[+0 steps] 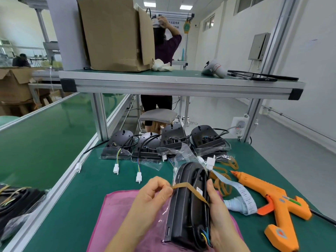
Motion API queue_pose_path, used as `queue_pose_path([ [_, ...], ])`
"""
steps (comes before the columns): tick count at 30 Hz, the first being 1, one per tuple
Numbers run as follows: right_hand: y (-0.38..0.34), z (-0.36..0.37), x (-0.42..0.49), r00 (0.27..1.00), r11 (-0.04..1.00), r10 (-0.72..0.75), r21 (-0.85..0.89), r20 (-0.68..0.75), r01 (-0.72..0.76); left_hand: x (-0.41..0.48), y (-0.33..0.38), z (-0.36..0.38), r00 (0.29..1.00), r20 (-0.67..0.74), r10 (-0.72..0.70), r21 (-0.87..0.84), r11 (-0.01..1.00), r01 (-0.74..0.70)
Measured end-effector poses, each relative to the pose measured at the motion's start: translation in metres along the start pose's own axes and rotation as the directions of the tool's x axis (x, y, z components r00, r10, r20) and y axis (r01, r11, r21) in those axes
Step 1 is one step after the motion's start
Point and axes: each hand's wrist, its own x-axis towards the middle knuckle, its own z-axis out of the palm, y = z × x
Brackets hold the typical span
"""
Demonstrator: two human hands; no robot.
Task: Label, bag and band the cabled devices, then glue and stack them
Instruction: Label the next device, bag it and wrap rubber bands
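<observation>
Tan rubber band: stretched taut across the upper part of the device, its right end running under the right hand at the device's right edge.
Left hand: fingers curled, thumb and forefinger pinching the band's left end just off the device's left edge.
Right hand: wrapped round the device's right side, thumb lying along that edge, gripping it.
Device: black, inside a clear bag, held on its side between the two hands above the pink cloth; coloured wires show at its near end.
Sticker: small and white, on the device just beside the band; print too small to read.
Pink cloth: spread at the near edge of the bench, under both hands.
Label strip: pale paper with rows of print that cannot be read, just right of the right hand, its end touching the glue gun.
Loose bands: tan, heaped beyond the strip.
Glue gun: orange, lying flat toward the bench's right edge, nozzle pointing to the far edge.
Row of devices: four black ones along the far edge, cables and white plugs trailing toward the hands.
Bench: green mat, aluminium rim.
</observation>
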Motion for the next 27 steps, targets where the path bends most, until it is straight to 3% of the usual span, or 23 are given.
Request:
queue_pose_path([
  [6, -0.002, 0.001, 0.000, 0.999, 1.000, -0.027, 0.007, -0.032, 0.027, 0.007, 0.018, 0.000, 0.981, 0.044, 0.189, 0.324, 0.926, -0.193],
  [14, -0.003, 0.005, -0.006, 0.994, 0.996, -0.086, -0.005, -0.061, 0.086, 0.009, 0.023, -0.012, 0.977, 0.193, 0.087, 0.459, 0.872, -0.169],
  [16, 0.000, 0.010, -0.007, 0.993, 0.998, -0.062, 0.022, -0.101, 0.065, 0.008, 0.021, -0.014, 0.988, 0.151, 0.014, 0.374, 0.925, -0.071],
  [18, 0.002, 0.015, -0.006, 0.984, 0.996, -0.058, 0.062, -0.171, 0.070, 0.005, 0.016, -0.014, 0.983, 0.051, -0.177, 0.100, 0.980, 0.172],
  [20, 0.002, 0.022, -0.005, 0.972, 0.989, -0.071, 0.114, -0.225, 0.099, -0.002, 0.008, -0.016, 0.889, 0.104, -0.446, -0.211, 0.864, 0.458],
  [21, 0.003, 0.025, -0.005, 0.962, 0.981, -0.094, 0.141, -0.255, 0.133, -0.006, 0.003, -0.020, 0.851, 0.164, -0.500, -0.342, 0.780, 0.524],
  [24, 0.011, 0.036, -0.007, 0.942, 0.957, -0.108, 0.223, -0.317, 0.185, -0.013, -0.011, -0.018, 0.804, 0.134, -0.579, -0.582, 0.611, 0.537],
  [27, 0.024, 0.045, -0.013, 0.950, 0.945, -0.072, 0.285, -0.303, 0.163, -0.016, -0.018, -0.002, 0.805, 0.025, -0.593, -0.578, 0.649, 0.495],
])
